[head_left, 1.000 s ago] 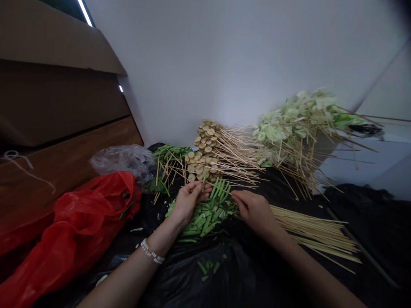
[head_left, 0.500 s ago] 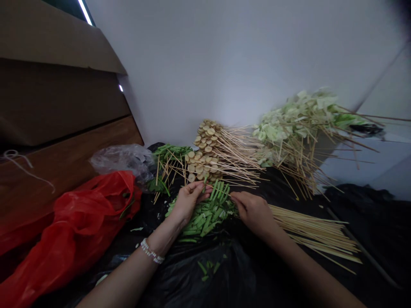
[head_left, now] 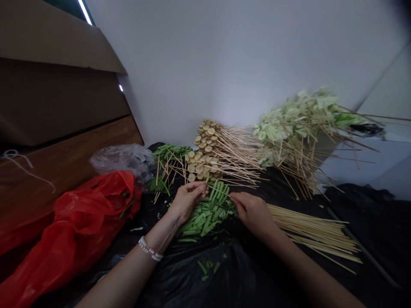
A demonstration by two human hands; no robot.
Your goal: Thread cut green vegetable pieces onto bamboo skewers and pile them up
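My right hand (head_left: 253,211) is closed around the bare part of a thin bamboo skewer. Several short green stem pieces (head_left: 219,191) sit side by side on that skewer, crossing it. At the skewer's other end, my left hand (head_left: 186,201) pinches a further green stem piece (head_left: 207,183) between thumb and fingers; its wrist wears a white beaded bracelet. Beneath both hands lies a heap of cut green stems (head_left: 205,220). Loose bamboo skewers (head_left: 314,233) are spread beside my right forearm.
Skewered pale round slices (head_left: 204,164) are stacked behind my hands. Skewered pale leaves (head_left: 289,119) are heaped at the back right, against the wall. On the left are a red plastic bag (head_left: 86,218), a clear bag (head_left: 125,160) and finished green skewers (head_left: 171,152). Black plastic (head_left: 180,278) covers the surface.
My left fingers have shifted slightly at the skewer's end, and the stem piece they pinch now sits a little closer to the row. My right hand has barely moved.
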